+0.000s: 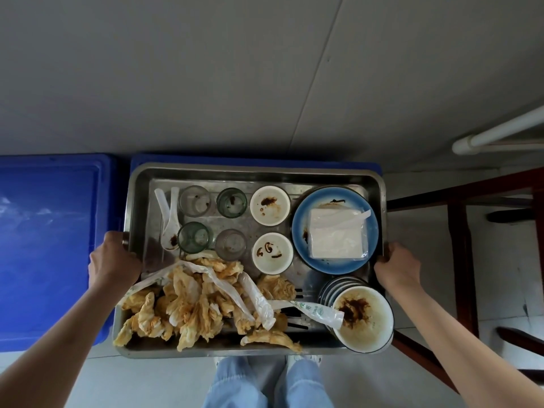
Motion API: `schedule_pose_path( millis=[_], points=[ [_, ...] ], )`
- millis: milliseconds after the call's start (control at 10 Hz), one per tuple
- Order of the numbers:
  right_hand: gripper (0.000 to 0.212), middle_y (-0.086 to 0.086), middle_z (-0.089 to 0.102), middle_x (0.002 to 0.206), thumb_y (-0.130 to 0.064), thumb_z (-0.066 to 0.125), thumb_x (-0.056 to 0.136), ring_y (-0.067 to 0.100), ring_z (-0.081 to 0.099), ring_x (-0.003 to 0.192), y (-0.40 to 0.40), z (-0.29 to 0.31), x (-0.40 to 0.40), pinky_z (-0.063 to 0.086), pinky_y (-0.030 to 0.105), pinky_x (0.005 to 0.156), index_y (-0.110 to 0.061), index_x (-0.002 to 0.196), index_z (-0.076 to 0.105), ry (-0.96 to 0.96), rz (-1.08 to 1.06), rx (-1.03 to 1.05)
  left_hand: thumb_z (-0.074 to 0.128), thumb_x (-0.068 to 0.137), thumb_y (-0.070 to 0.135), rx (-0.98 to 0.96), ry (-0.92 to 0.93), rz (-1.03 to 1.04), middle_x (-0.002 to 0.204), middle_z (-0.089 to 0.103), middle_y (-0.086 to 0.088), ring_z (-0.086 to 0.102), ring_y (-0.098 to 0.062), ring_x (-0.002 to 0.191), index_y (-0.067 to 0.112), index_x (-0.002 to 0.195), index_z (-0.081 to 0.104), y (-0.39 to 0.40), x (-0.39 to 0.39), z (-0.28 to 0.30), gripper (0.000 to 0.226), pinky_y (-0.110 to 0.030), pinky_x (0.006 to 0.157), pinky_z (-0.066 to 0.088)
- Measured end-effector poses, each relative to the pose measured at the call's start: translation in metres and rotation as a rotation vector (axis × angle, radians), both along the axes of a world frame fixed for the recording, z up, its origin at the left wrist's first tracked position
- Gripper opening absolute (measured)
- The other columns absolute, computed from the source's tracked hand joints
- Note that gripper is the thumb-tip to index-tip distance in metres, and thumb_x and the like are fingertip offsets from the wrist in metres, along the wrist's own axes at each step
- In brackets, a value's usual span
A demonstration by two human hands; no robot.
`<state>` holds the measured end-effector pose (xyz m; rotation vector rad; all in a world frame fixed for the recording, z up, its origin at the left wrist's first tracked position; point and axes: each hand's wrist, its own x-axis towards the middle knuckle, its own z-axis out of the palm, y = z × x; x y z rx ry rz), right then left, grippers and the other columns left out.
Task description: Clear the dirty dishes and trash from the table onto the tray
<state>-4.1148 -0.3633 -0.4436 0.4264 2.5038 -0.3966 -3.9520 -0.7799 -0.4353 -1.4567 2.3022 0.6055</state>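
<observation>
Steel tray (138, 184): rectangular, loaded. Four upright glasses (195, 201) at 11 o'clock; two stained white bowls (270, 205) centre; blue plate (334, 228) with packet at 2; stacked bowls (364, 318) at 4; soiled napkins (188, 307) at 7.

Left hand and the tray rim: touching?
Touching. The head view shows the left hand with fingers curled over the metal tray's left rim, gripping it.

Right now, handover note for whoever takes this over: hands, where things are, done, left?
Left hand grips the tray by its left rim; right hand grips the right rim.
On the tray: four glasses, two small bowls, blue plate with napkin pack, stacked bowls, soiled napkins, wrappers.
Done: tray is loaded.
Left: the table is out of view, so unconfirmed; probably carry the tray away.
</observation>
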Motion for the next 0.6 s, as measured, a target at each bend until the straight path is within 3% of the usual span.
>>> schedule_pose_path(
  millis=[300, 400, 600],
  points=[
    [0.034, 0.013, 0.06, 0.117, -0.016, 0.058, 0.089, 0.032, 0.056, 0.108, 0.0, 0.006, -0.01, 0.043, 0.032, 0.08, -0.008, 0.121, 0.054, -0.14, -0.011, -0.049, 0.053, 0.084, -0.005, 0.026, -0.052, -0.022, 0.105, 0.062, -0.023, 0.058, -0.041, 0.087, 0.008, 0.129, 0.048, -0.006, -0.003, 0.005, 0.047, -0.051, 0.07, 0.052],
    [0.031, 0.011, 0.062, 0.115, -0.022, 0.058, 0.088, 0.03, 0.058, 0.105, 0.0, 0.008, -0.014, 0.045, 0.031, 0.078, -0.01, 0.117, 0.056, -0.205, 0.027, -0.076, 0.056, 0.084, 0.0, 0.032, -0.073, -0.049, 0.103, 0.062, -0.022, 0.058, -0.039, 0.084, 0.009, 0.129, 0.047, -0.004, -0.004, 0.006, 0.047, -0.049, 0.068, 0.053],
    [0.062, 0.014, 0.05, 0.134, -0.005, 0.055, 0.086, 0.035, 0.05, 0.12, -0.008, 0.025, -0.013, 0.044, 0.035, 0.084, -0.014, 0.143, 0.029, -0.118, -0.001, -0.061, 0.061, 0.086, 0.02, -0.001, -0.034, -0.089, 0.11, 0.051, -0.026, 0.049, -0.036, 0.086, 0.005, 0.13, 0.041, 0.018, -0.014, 0.025, 0.051, -0.042, 0.063, 0.042]
  ],
)
